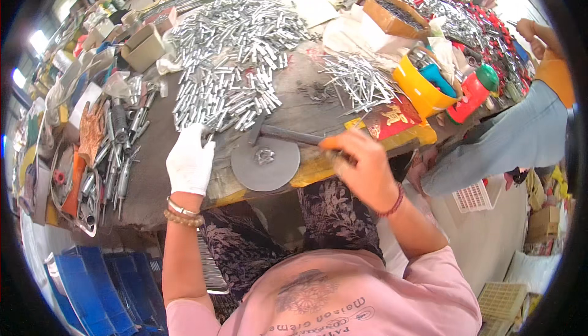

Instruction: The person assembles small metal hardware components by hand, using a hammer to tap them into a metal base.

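My right hand grips a hammer by its orange handle end. The hammer's dark head lies over the far rim of a round grey metal disc at the table's front. A few small metal bits sit on the middle of the disc. My left hand, in a white glove, is at the near edge of a big heap of short silver metal rods. Its fingers are drawn together among the closest rods, and what they hold is hidden.
Longer thin rods lie to the right by a red printed sheet and a yellow container. Hand tools crowd the left side. Another person's leg and arm come in at right. A cardboard box stands farther back.
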Motion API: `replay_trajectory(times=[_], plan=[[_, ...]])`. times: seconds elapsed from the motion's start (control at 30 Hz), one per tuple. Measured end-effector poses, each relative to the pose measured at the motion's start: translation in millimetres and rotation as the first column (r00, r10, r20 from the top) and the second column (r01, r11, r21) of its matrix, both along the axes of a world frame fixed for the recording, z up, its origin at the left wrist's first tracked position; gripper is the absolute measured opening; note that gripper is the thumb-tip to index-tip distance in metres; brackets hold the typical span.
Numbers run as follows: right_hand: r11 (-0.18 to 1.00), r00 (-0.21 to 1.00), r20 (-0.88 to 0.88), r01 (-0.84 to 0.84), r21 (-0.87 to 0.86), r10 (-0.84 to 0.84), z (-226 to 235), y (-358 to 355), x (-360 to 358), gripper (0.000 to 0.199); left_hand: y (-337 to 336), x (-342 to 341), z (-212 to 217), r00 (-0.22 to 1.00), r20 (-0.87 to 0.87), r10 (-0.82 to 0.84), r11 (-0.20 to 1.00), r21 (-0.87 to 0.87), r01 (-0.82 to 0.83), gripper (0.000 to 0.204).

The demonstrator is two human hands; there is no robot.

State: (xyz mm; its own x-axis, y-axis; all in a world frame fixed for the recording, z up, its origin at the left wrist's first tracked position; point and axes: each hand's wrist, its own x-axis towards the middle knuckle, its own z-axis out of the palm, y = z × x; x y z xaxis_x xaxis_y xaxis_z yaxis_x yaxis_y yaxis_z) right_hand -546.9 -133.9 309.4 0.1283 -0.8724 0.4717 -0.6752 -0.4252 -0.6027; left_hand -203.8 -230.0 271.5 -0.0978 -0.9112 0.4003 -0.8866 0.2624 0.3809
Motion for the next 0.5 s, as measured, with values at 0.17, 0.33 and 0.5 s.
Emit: replay_trajectory(times=[0.17,0.33,0.5], plan=[[0.971,0.892,-0.384,0.220,-0.095,-0.239,-12.3,-31.7,-69.2,0.026,14.0,-7.2,23.2,0.997,0.070,0.024,0.977,0.212,-0.039,0.024],[0.998,0.809,-0.584,0.058,-0.032,-0.066,-13.3,-49.0,-74.7,0.032,11.9,-6.6,9.1,0.990,0.141,-0.014,0.995,0.101,0.000,0.030],[0.996,0.761,-0.647,-0.081,-0.022,0.047,-9.2,-58.6,-78.3,0.040,12.1,-11.5,12.4,0.999,0.044,0.008,0.980,0.199,-0.017,0.036]])
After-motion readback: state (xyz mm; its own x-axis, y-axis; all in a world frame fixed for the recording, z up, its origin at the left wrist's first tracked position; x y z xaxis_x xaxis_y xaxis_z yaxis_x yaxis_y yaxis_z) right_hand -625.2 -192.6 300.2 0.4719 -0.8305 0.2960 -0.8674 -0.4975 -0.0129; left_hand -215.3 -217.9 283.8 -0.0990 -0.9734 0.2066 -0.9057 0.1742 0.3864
